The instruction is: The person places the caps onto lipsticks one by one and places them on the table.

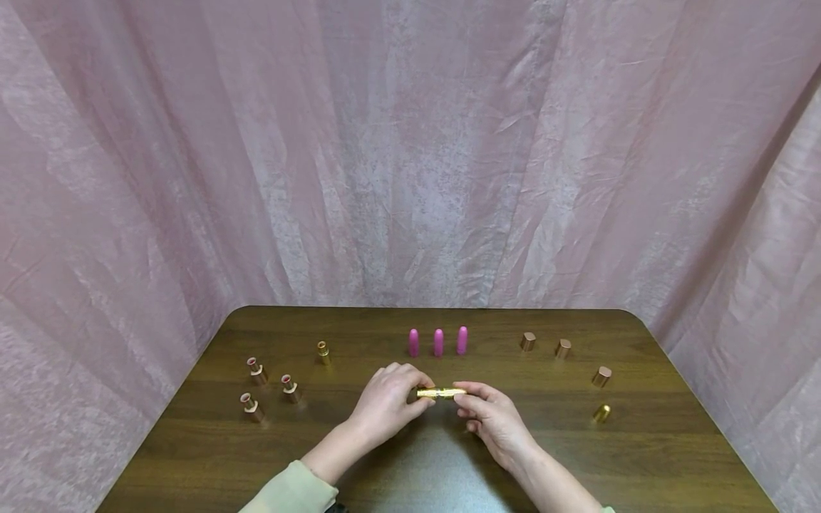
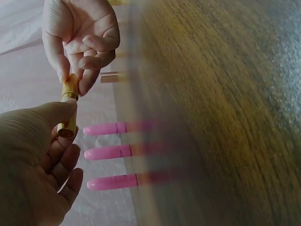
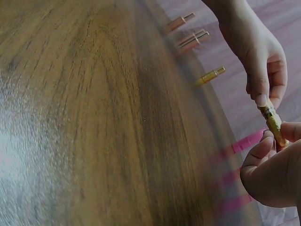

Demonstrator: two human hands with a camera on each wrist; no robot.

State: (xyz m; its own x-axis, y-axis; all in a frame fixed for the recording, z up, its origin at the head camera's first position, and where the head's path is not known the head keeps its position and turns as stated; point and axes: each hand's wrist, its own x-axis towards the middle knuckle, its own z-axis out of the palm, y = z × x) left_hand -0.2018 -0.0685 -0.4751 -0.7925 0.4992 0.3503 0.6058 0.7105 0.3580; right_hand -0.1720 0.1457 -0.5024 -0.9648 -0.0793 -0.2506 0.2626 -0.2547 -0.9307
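A slim gold lipstick tube [image 1: 440, 393] lies level between my two hands, above the table's middle. My left hand [image 1: 389, 399] pinches its left end between thumb and fingers. The right end is pinched by my right hand [image 1: 499, 422]. In the left wrist view a narrower band shows on the gold tube [image 2: 70, 94] between the two grips; fingers cover part of each end. Just beyond the hands stand three pink bullet-shaped tubes [image 1: 439, 343] in a row.
Three rose-gold lipstick bases [image 1: 291, 389] and a gold base [image 1: 323, 353] stand uncapped on the left. Three rose-gold caps [image 1: 563, 348] and a gold cap [image 1: 601, 413] stand on the right. Pink curtains [image 1: 410, 157] surround the wooden table [image 1: 192, 442] behind and at both sides.
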